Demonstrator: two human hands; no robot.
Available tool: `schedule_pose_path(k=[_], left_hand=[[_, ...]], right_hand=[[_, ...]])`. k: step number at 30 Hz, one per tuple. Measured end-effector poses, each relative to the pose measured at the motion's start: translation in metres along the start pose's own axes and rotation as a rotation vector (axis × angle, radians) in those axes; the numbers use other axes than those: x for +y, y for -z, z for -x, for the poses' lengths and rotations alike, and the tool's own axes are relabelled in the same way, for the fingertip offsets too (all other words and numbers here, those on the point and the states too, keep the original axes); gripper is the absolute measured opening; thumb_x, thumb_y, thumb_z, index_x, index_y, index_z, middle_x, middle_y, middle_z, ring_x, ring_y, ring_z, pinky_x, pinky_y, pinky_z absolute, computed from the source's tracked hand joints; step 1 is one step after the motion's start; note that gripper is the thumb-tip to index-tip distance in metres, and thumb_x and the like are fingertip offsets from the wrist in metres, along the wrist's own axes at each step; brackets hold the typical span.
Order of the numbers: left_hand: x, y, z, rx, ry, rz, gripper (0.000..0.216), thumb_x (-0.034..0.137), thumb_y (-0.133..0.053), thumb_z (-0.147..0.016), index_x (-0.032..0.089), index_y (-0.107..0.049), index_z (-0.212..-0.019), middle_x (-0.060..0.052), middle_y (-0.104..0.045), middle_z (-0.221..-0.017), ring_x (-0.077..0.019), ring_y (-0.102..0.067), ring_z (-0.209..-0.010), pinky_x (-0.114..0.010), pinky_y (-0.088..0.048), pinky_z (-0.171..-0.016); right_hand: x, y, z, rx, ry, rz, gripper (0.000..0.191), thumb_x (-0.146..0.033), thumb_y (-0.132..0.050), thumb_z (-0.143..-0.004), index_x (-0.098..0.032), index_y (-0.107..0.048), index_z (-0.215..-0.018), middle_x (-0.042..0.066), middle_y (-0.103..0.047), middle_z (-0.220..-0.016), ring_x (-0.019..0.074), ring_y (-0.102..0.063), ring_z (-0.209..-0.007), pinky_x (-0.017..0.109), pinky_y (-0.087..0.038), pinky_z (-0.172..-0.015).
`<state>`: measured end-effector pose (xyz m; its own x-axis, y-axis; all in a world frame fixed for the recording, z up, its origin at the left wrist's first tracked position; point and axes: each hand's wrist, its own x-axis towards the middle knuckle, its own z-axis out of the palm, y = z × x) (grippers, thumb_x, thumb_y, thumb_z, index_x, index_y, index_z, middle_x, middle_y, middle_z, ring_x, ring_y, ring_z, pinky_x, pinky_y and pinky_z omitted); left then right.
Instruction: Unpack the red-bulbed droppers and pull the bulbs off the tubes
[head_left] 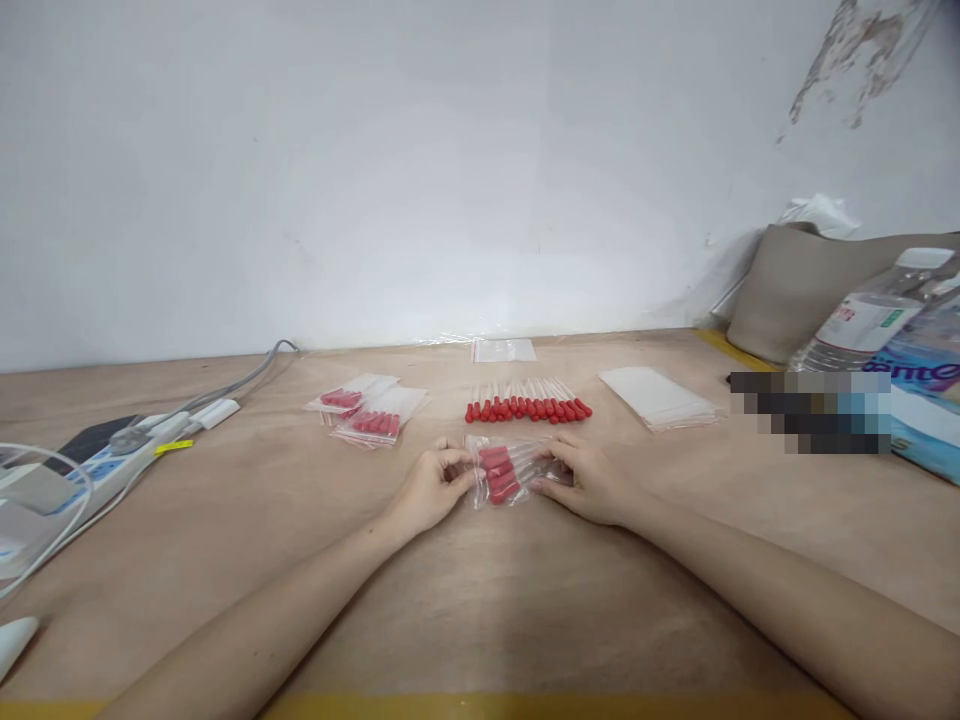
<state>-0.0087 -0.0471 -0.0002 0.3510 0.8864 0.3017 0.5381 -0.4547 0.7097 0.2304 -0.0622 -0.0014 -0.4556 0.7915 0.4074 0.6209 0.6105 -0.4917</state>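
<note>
Between my hands is a clear plastic bag (501, 472) with several red-bulbed droppers inside, the bulbs toward the left. My left hand (437, 484) pinches the bag's left end between thumb and fingers. At the other end, my right hand (583, 480) closes around the bag near the droppers' clear stems. Just beyond lies a row of loose droppers (529, 408), red bulbs toward me and thin clear tubes pointing to the wall. Filled bags (375, 420) with red bulbs showing are piled to the left. A stack of flat bags (660, 398) lies to the right.
A single flat bag (504, 350) lies by the wall. On the left are a power strip (112, 470) with cables and a dark flat object (94, 440). A water bottle (862, 320), a grey-brown container (787, 290) and a blue package (930, 430) stand or lie at right, beside a blurred patch.
</note>
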Motion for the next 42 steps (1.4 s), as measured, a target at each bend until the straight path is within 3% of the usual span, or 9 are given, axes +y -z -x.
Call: schedule_pose_path(k=[4, 8, 12, 18, 23, 30, 36, 42], left_hand=[[0.004, 0.000, 0.000, -0.148, -0.003, 0.219, 0.030, 0.034, -0.056, -0.078, 0.013, -0.061, -0.099, -0.005, -0.060, -0.084, -0.0125, -0.056, -0.071, -0.024, -0.045, -0.064], [0.011, 0.001, 0.001, -0.277, -0.056, 0.136, 0.040, 0.034, -0.059, -0.076, 0.017, -0.057, -0.111, -0.003, -0.059, -0.083, -0.0109, -0.053, -0.068, -0.022, -0.044, -0.062], [0.020, 0.003, 0.004, -0.234, -0.183, -0.081, 0.036, 0.034, -0.058, -0.077, 0.021, -0.059, -0.111, -0.005, -0.056, -0.090, -0.0128, -0.053, -0.073, -0.023, -0.044, -0.062], [0.032, 0.000, 0.009, -0.202, -0.313, -0.227, 0.021, 0.026, -0.049, -0.083, 0.018, -0.058, -0.101, -0.008, -0.054, -0.103, -0.0180, -0.051, -0.095, -0.031, -0.042, -0.084], [0.025, -0.001, 0.007, -0.194, -0.329, -0.265, 0.022, 0.023, -0.040, -0.087, 0.019, -0.056, -0.102, -0.007, -0.058, -0.101, -0.0186, -0.051, -0.095, -0.034, -0.041, -0.085], [0.028, 0.006, 0.004, -0.268, -0.396, -0.233, 0.032, 0.021, -0.052, -0.080, 0.022, -0.056, -0.112, -0.007, -0.057, -0.106, -0.0188, -0.052, -0.099, -0.033, -0.041, -0.088], [0.029, -0.006, 0.008, -0.159, -0.398, -0.247, 0.029, 0.027, -0.052, -0.081, 0.021, -0.057, -0.109, -0.008, -0.055, -0.106, -0.0186, -0.052, -0.097, -0.033, -0.043, -0.086], [0.028, -0.014, 0.010, -0.091, -0.432, -0.243, 0.025, 0.029, -0.052, -0.082, 0.020, -0.060, -0.104, -0.008, -0.054, -0.097, -0.0171, -0.052, -0.088, -0.031, -0.045, -0.079]], right_hand=[[0.004, -0.006, -0.001, 0.034, -0.012, 0.024, 0.015, -0.030, -0.055, -0.078, -0.018, -0.055, -0.087, 0.005, -0.056, -0.084, 0.0155, -0.052, -0.074, 0.028, -0.043, -0.065], [0.006, -0.010, 0.002, 0.082, -0.022, 0.087, 0.015, -0.032, -0.056, -0.078, -0.017, -0.054, -0.082, 0.005, -0.057, -0.079, 0.0158, -0.053, -0.070, 0.029, -0.042, -0.062], [0.005, -0.009, 0.003, 0.083, -0.023, 0.060, 0.015, -0.032, -0.055, -0.078, -0.017, -0.053, -0.081, 0.004, -0.058, -0.077, 0.0151, -0.053, -0.068, 0.027, -0.042, -0.060], [0.006, -0.003, 0.003, 0.034, -0.006, -0.002, 0.015, -0.031, -0.053, -0.080, -0.017, -0.056, -0.085, 0.003, -0.059, -0.076, 0.0137, -0.052, -0.067, 0.026, -0.042, -0.062], [0.013, 0.002, 0.003, 0.020, -0.055, 0.024, 0.020, -0.034, -0.060, -0.075, -0.017, -0.059, -0.087, 0.005, -0.058, -0.083, 0.0173, -0.052, -0.077, 0.031, -0.042, -0.068], [0.015, 0.002, 0.003, 0.004, -0.037, 0.012, 0.020, -0.032, -0.056, -0.078, -0.017, -0.059, -0.091, 0.006, -0.058, -0.084, 0.0179, -0.052, -0.078, 0.032, -0.042, -0.069], [0.016, 0.002, 0.003, 0.032, -0.017, -0.027, 0.016, -0.028, -0.055, -0.078, -0.017, -0.056, -0.089, 0.005, -0.060, -0.084, 0.0165, -0.053, -0.076, 0.030, -0.042, -0.067], [0.014, 0.001, 0.001, 0.043, -0.016, 0.036, 0.009, -0.025, -0.053, -0.079, -0.017, -0.054, -0.075, 0.004, -0.058, -0.076, 0.0163, -0.051, -0.072, 0.030, -0.042, -0.065]])
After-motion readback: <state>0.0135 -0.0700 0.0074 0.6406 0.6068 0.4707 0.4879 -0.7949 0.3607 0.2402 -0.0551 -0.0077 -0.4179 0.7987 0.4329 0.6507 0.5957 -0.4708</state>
